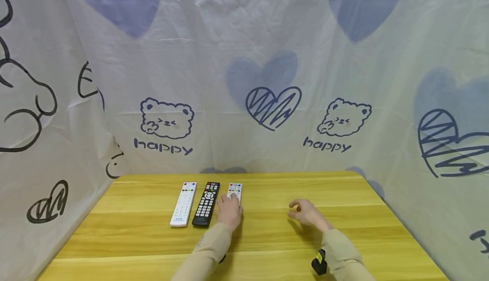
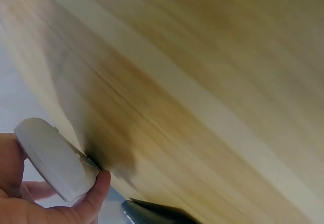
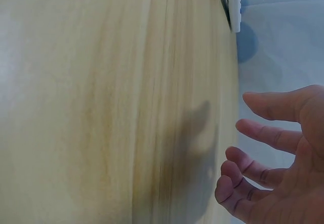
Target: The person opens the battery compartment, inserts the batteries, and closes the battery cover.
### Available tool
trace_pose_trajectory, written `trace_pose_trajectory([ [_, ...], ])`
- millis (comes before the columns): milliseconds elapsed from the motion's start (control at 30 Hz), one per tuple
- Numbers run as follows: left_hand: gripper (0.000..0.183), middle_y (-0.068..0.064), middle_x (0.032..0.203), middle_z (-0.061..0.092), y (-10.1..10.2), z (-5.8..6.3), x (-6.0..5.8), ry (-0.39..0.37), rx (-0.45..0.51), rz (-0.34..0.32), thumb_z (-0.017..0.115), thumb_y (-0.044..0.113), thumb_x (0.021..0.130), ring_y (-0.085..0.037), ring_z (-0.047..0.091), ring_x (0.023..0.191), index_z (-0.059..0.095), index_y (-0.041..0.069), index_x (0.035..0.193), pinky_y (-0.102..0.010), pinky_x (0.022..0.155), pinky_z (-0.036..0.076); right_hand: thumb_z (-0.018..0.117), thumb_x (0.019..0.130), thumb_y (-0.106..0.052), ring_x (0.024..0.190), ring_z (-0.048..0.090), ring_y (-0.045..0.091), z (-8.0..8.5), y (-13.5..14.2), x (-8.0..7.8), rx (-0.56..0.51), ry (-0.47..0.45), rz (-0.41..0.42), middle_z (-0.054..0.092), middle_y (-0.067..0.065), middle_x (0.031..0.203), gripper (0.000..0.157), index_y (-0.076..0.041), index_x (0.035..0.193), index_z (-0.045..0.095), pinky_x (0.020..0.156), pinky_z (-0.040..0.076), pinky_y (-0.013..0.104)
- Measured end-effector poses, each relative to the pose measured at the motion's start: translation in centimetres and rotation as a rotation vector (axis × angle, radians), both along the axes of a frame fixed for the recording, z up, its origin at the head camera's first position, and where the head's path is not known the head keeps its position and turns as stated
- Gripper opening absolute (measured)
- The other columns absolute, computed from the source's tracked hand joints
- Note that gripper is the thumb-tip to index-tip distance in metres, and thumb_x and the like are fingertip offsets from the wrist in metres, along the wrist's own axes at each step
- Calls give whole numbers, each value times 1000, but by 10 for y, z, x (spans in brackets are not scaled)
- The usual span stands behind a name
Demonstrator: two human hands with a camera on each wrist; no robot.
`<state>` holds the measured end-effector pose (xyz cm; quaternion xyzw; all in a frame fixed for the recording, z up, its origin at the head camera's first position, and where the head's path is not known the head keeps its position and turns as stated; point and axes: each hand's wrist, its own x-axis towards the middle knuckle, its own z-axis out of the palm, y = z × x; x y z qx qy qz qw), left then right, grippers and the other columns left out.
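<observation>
a person's left hand (image 1: 229,211) grips the near end of a small white remote (image 1: 234,190) lying on a yellow wooden table (image 1: 344,230), the fingers curled round its sides. the left wrist view shows the thumb (image 2: 93,196) and fingers wrapped about the remote's rounded white end (image 2: 53,158), close above the wood grain. this remote is the rightmost of three set side by side near the far edge of the table: a long white remote (image 1: 184,203) on the left, a black remote (image 1: 206,203) in the middle, just beside the hand, and the small white one on the right. all three point away from the person, roughly parallel.

the right hand (image 1: 305,213) hovers low over the bare table well apart from the remotes, holding nothing, its fingers loosely bent and spread. the right wrist view shows those fingers (image 3: 263,143) relaxed and apart, with their shadow on the wood below.

both arms wear beige sleeves (image 1: 208,251); a small black device (image 1: 318,263) sits at the right wrist. a pale cloth (image 1: 244,60) printed with hearts, bears and the word "happy" hangs behind and to both sides of the table.
</observation>
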<state>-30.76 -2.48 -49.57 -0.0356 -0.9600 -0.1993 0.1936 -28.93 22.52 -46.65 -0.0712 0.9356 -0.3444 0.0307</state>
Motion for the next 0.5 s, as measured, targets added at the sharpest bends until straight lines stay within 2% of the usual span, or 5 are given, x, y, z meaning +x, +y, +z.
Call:
trace_pose_trajectory([
  [133,28,-34,101,56,2,0,0,-9,19,20,73,11,89,-49,55,96,62,-11,104,-50,71,60,69,93,-10,96,57,29,0,-1,-1,0,2,6,63,23,110,29,6,118,65,80,53,45],
  [367,28,-36,110,55,6,-3,0,-67,8,59,71,11,92,-53,55,105,62,-11,106,-51,65,63,69,93,-10,93,57,28,-3,-1,-2,11,16,5,63,22,107,29,6,117,65,78,53,45],
  [500,32,-33,104,56,6,-2,2,-73,-13,42,73,13,91,-49,56,99,61,-12,106,-50,68,61,68,94,-9,93,58,28,-4,0,-2,27,35,-2,64,21,106,27,5,117,66,77,53,45],
])
